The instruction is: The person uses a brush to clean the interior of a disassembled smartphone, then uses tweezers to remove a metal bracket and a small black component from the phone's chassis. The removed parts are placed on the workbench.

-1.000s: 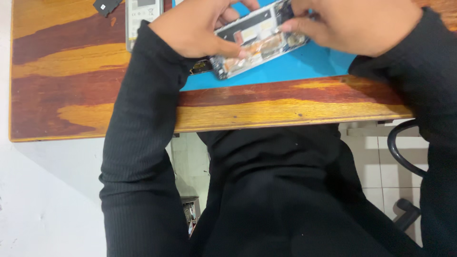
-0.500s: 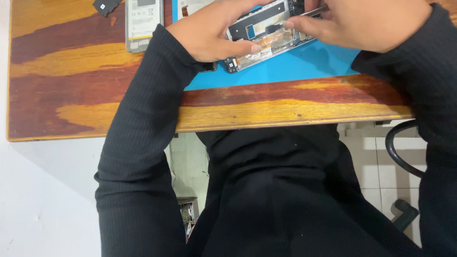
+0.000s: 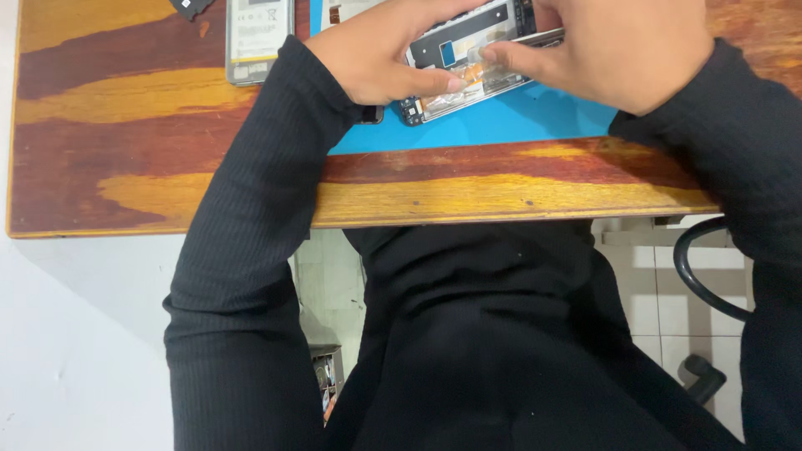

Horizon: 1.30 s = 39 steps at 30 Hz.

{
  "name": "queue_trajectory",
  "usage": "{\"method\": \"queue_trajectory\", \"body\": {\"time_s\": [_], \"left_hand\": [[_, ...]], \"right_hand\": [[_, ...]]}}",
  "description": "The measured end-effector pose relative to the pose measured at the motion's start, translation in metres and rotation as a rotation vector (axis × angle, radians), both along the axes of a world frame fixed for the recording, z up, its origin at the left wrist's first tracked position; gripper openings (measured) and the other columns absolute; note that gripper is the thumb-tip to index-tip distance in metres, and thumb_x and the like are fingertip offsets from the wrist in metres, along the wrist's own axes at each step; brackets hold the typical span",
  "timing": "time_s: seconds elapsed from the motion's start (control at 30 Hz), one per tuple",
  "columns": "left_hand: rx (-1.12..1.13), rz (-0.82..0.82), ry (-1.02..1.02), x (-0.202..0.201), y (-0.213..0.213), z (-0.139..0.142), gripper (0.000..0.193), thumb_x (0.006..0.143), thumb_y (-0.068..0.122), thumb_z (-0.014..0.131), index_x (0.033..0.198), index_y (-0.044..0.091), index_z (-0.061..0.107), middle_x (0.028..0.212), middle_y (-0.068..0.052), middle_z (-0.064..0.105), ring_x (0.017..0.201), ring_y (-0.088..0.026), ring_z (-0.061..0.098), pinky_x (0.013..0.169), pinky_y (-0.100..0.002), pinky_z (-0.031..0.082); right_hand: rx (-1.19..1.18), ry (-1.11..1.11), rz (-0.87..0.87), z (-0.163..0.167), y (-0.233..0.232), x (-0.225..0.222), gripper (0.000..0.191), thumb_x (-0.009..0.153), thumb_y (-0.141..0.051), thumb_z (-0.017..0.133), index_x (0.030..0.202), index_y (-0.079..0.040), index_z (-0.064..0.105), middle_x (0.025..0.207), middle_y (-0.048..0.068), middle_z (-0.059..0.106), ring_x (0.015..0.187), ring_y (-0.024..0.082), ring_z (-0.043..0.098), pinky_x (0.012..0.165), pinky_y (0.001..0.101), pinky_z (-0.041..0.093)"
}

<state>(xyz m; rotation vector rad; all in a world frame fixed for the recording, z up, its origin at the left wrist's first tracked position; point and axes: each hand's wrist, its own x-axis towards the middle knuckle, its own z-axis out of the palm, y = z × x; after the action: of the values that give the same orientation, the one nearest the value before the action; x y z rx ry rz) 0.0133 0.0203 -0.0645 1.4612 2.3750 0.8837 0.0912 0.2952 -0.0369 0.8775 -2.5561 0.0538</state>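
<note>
An opened black smartphone frame with exposed silver insides (image 3: 468, 63) lies tilted on a blue rectangular mat (image 3: 510, 121), caught between both hands. The left hand (image 3: 380, 54) closes its grip on the near end; the right hand (image 3: 618, 50) pinches what seems an orange flex strip. A pale battery (image 3: 259, 38) rests on the wooden surface (image 3: 125, 142).

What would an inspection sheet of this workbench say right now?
Surface: wooden table with a blue mat.
Job's things: opened phone, back cover off, lying on the mat, insides showing.
Clutter: flat grey battery-like slab and a small dark part on the wood.
Grippers: left hand steadies the phone; right hand has fingertips on its inner parts.
Cables: nothing seen.
Surroundings: white tiled floor, dark chair at right.
</note>
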Motion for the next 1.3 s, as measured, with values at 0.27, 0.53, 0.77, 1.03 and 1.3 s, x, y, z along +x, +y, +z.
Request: {"method": "queue_trajectory", "body": {"time_s": [0.27, 0.53, 0.77, 1.03, 1.3], "left_hand": [[0.106, -0.107, -0.033, 0.002, 0.001, 0.007, 0.065, 0.104, 0.02, 0.077, 0.157, 0.003, 0.043, 0.13, -0.019, 0.072, 0.11, -0.023, 0.076, 0.093, -0.031, 0.063], [0.0, 0.003, -0.138, 0.009, 0.004, 0.018, 0.051, 0.098, 0.03, 0.078, 0.134, -0.001, 0.06, 0.113, -0.02, 0.075, 0.088, -0.022, 0.077, 0.076, -0.03, 0.062], [-0.05, 0.031, -0.196, 0.008, 0.005, 0.019, 0.049, 0.097, 0.033, 0.076, 0.131, 0.0, 0.062, 0.109, -0.018, 0.076, 0.081, -0.02, 0.076, 0.07, -0.03, 0.062], [0.048, -0.056, -0.222, 0.01, 0.006, 0.021, 0.045, 0.1, 0.025, 0.076, 0.133, -0.001, 0.06, 0.113, -0.017, 0.075, 0.09, -0.018, 0.075, 0.078, -0.03, 0.062], [0.143, -0.114, -0.104, 0.012, 0.004, 0.017, 0.044, 0.107, 0.022, 0.076, 0.139, -0.002, 0.057, 0.122, -0.016, 0.076, 0.098, -0.018, 0.076, 0.084, -0.03, 0.062]], "right_hand": [[-0.032, -0.089, -0.028, 0.006, -0.002, 0.002, 0.05, 0.091, -0.048, 0.084, 0.075, -0.008, 0.058, 0.055, 0.007, 0.053, 0.04, 0.018, 0.048, 0.04, 0.0308, 0.042], [-0.12, -0.287, -0.087, 0.009, -0.001, -0.003, 0.053, 0.09, -0.046, 0.081, 0.069, -0.007, 0.054, 0.053, 0.009, 0.051, 0.039, 0.021, 0.049, 0.039, 0.0328, 0.042], [-0.078, -0.226, -0.064, 0.0, -0.001, -0.006, 0.054, 0.097, -0.049, 0.084, 0.073, -0.008, 0.059, 0.056, 0.008, 0.055, 0.041, 0.02, 0.05, 0.042, 0.0344, 0.042], [-0.003, -0.176, -0.056, 0.009, -0.006, 0.007, 0.045, 0.094, -0.047, 0.075, 0.083, -0.004, 0.079, 0.057, 0.01, 0.063, 0.042, 0.021, 0.055, 0.044, 0.0335, 0.046], [-0.02, -0.081, 0.009, 0.012, -0.006, 0.007, 0.039, 0.1, -0.038, 0.078, 0.092, 0.0, 0.081, 0.067, 0.012, 0.069, 0.045, 0.021, 0.06, 0.046, 0.0294, 0.049]]}}
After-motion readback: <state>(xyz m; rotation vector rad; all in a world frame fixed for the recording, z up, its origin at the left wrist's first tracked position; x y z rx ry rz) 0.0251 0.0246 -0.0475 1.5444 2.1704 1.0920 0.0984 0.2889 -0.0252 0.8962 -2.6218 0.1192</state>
